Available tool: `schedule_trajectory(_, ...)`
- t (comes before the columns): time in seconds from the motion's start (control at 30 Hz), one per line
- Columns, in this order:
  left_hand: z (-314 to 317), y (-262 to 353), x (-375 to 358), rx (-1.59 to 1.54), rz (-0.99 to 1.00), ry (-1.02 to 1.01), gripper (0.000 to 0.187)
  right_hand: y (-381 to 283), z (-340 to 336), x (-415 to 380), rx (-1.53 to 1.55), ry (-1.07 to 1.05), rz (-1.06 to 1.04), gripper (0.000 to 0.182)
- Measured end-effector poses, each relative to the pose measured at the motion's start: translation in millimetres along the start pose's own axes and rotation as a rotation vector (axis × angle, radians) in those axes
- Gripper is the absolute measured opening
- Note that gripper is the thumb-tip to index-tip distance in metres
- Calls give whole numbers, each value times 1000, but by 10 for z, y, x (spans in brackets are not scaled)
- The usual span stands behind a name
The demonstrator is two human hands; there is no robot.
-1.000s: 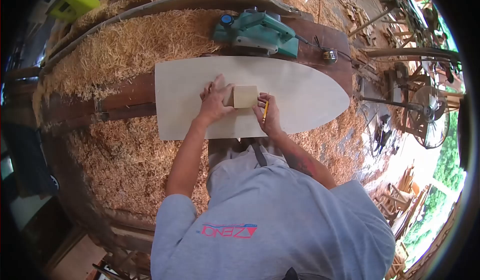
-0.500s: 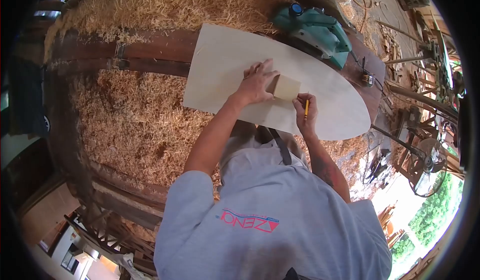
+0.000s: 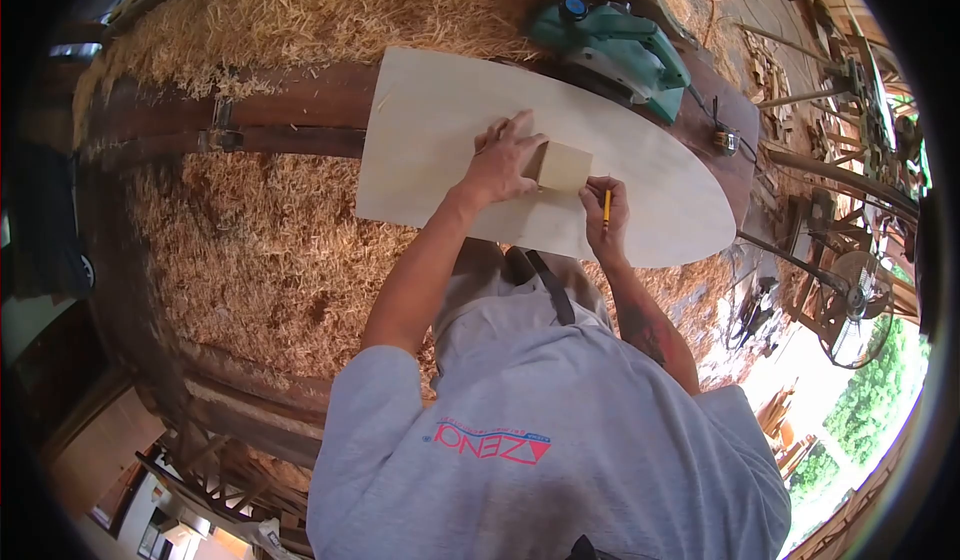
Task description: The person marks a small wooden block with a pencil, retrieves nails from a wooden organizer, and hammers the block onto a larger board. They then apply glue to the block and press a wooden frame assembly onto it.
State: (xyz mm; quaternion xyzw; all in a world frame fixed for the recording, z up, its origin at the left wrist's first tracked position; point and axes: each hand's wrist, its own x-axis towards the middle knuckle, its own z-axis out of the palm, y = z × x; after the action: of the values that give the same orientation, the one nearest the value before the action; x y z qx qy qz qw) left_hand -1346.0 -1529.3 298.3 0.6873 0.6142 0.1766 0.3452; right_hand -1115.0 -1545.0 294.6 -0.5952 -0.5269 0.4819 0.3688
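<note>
Plainly, in the head view, we find the block (image 3: 565, 168) lying on the board (image 3: 440, 100), between the two hands. It looks squarish, so we read no long axis in it; the board's runs left to right, dipping a little toward its rounded right end. Just left of the block is the left hand (image 3: 497, 162), its fingers spread over the board and closed round nothing, thumb and forefinger at the block's left edge. By the block's lower right corner, the right hand (image 3: 608, 215) has its fingers closed on the pencil (image 3: 606, 208), whose yellow shaft points back to the near side. We see neither hand as clearly nearer. Beyond the board, the planer (image 3: 615, 55) rests on the desk (image 3: 290, 110). The right fingers hide the pencil's tip, so we cannot tell whether it touches block or board. The left palm is turned from us, and a small thing (image 3: 726, 141) right of the planer is hard to make out.
</note>
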Motion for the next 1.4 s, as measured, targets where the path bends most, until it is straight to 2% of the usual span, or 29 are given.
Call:
schedule_trajectory(0.63,25,-8,6,2,-4,22,82,24,48,-45,5,90,7,19)
schedule_trajectory(0.77,-21,41,-7,25,3,8,80,12,14,-30,38,55,40,21)
schedule_trajectory(0.87,-15,25,18,42,13,-15,84,-54,7,-67,30,58,50,23)
schedule_trajectory(0.93,-1,2,17,109,3,14,93,-42,-19,-177,88,101,30,25)
schedule_trajectory(1.07,-63,9,-8,101,60,-39,103,-174,-293,-641,44,142,-50,27)
schedule_trajectory(1.13,-71,106,-11,-42,-35,-4,111,-393,-554,-919,-166,-80,2,27)
schedule_trajectory(1.17,6,147,61,-29,-13,-4,111,-367,-663,-1053,-157,-59,-10,27)
schedule_trajectory(1.23,168,233,191,-57,-208,143,116,-255,-893,-1280,-155,-201,56,25)
schedule_trajectory(1.27,224,291,246,-43,-202,148,116,-192,-1000,-1393,-143,-198,47,25)
schedule_trajectory(1.33,317,465,336,156,-374,233,118,-85,-1238,-1603,-208,-164,-40,25)
schedule_trajectory(1.37,308,535,371,178,-361,228,118,-36,-1432,-1680,-187,-150,-39,25)
schedule_trajectory(1.4,237,598,420,218,-486,173,118,-33,-1649,-1756,-224,-227,125,24)
